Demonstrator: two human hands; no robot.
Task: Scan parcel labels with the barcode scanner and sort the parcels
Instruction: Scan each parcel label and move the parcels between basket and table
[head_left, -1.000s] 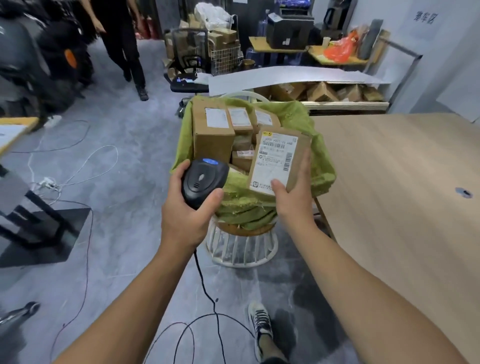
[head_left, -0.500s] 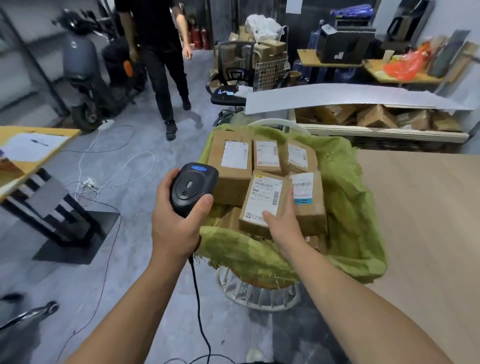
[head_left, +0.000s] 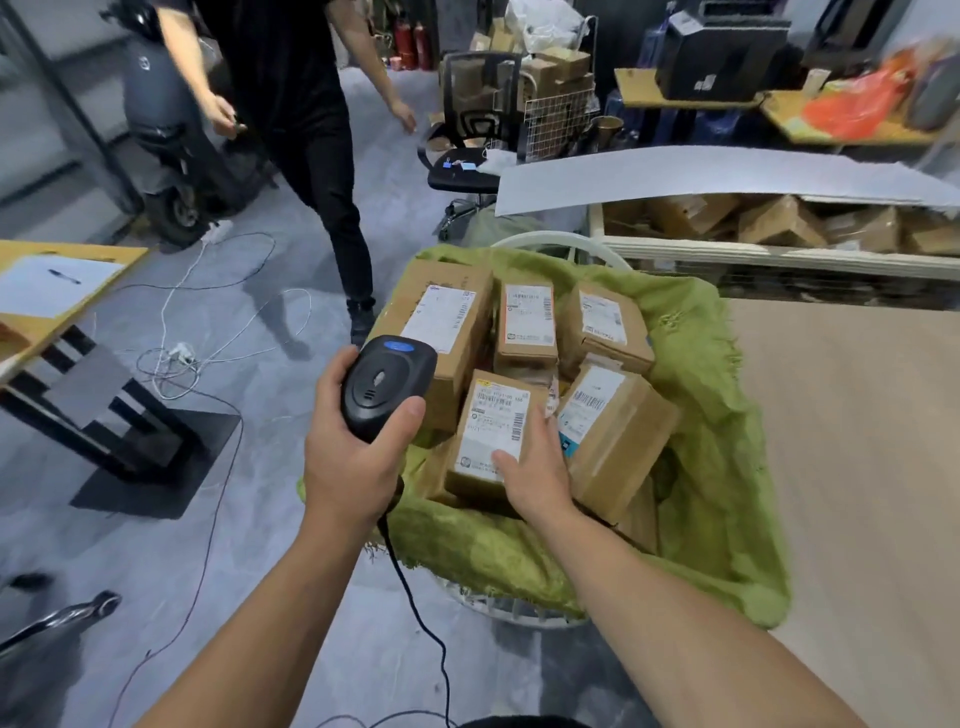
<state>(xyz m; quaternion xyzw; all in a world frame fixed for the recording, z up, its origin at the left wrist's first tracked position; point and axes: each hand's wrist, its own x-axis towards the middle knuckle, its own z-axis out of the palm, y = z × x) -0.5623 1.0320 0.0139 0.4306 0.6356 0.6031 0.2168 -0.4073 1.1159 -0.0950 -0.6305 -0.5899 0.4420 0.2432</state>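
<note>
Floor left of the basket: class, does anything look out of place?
Yes. Loose cables sprawl in tangled loops across the floor, close to another person's shoe: a likely trip hazard. The cord of the scanner also hangs toward the floor.

The small brown cardboard parcel with a white label (head_left: 493, 431) was lifted upright a second ago in the right hand (head_left: 535, 467), level with the black handheld barcode scanner (head_left: 387, 384). It has since come down onto the pile of boxes (head_left: 524, 322), the thumb still on its label. Beyond the grip, the person in black clothes (head_left: 306, 130) has stepped nearer.
</note>
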